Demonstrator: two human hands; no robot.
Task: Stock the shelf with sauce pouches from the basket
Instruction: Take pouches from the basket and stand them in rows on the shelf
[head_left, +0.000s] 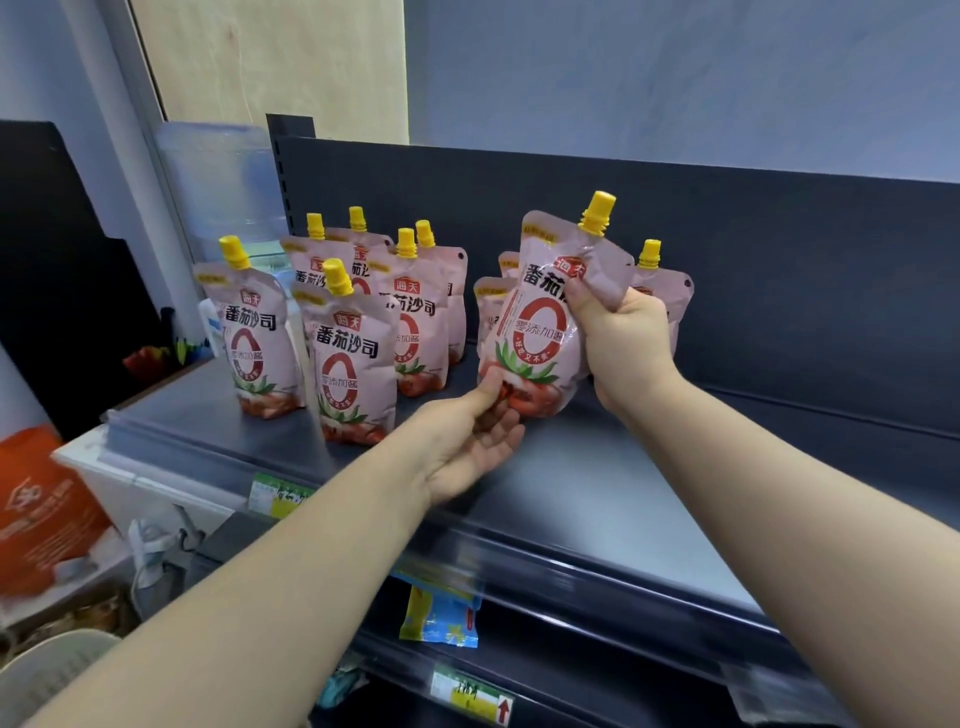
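Observation:
A pink sauce pouch (540, 322) with a yellow cap stands tilted at the middle of the dark shelf (597, 488). My right hand (623, 343) grips its upper right side. My left hand (472, 441) pinches its bottom left corner with the thumb on the front. Several more pouches (358, 353) stand upright in a group on the left of the shelf. A few others (657, 280) stand behind the held pouch, partly hidden by it and my right hand. No basket is in view.
The shelf's right half is bare, with a dark back panel (779, 291). Lower shelves carry price tags (470, 696) and a blue-yellow packet (441, 618). An orange bag (41, 509) and a clear water jug (228, 187) sit at the left.

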